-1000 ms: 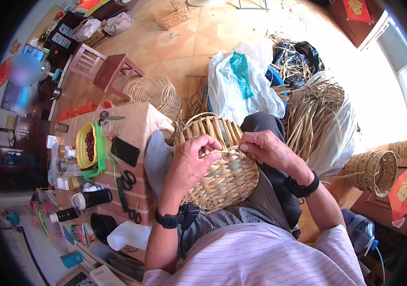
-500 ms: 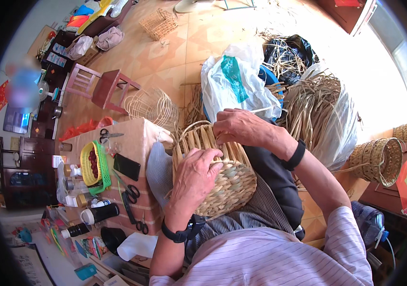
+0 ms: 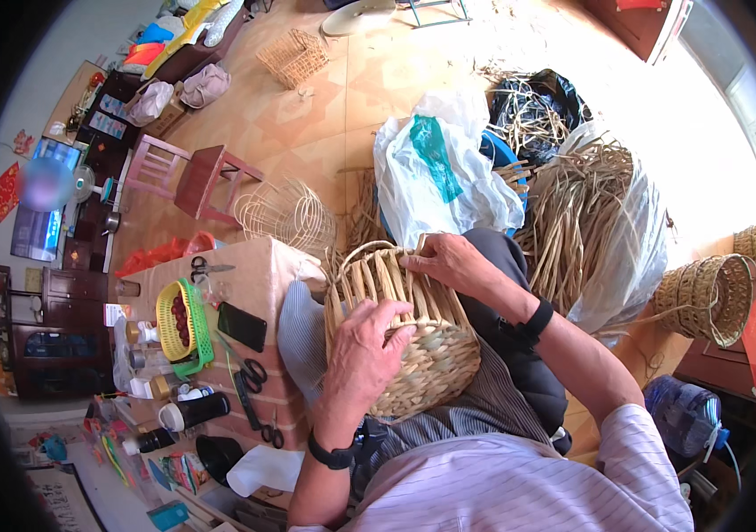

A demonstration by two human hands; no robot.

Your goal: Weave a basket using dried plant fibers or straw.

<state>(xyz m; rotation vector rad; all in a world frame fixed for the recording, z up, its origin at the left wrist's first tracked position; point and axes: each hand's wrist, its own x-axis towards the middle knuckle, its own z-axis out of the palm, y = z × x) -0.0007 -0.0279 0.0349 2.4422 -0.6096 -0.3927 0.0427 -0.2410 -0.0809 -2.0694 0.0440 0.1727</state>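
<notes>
A partly woven straw basket (image 3: 431, 368) lies tilted across my lap, its lower part tightly woven and its upper part a row of upright flat strands round a hoop. My left hand (image 3: 367, 348) grips the near side where the woven part meets the bare strands, fingers bent over the edge. At the far right of the basket's rim, my right hand (image 3: 451, 261) has thumb and fingers closed on the strands by the hoop. The fingertips of that hand are partly hidden against the straw.
Left of my lap, a cloth-covered table (image 3: 285, 390) bears scissors (image 3: 255, 376), a black phone (image 3: 242, 327) and a yellow basket (image 3: 171, 317) of dark red fruit. Ahead stand a white plastic bag (image 3: 396, 168) and a bundle of dried straw (image 3: 573, 222). A woven basket (image 3: 704, 300) is at right.
My right hand has come lower and flatter against the basket's rim, its wrist no longer raised. My left hand keeps its hold, and the view has shifted slightly.
</notes>
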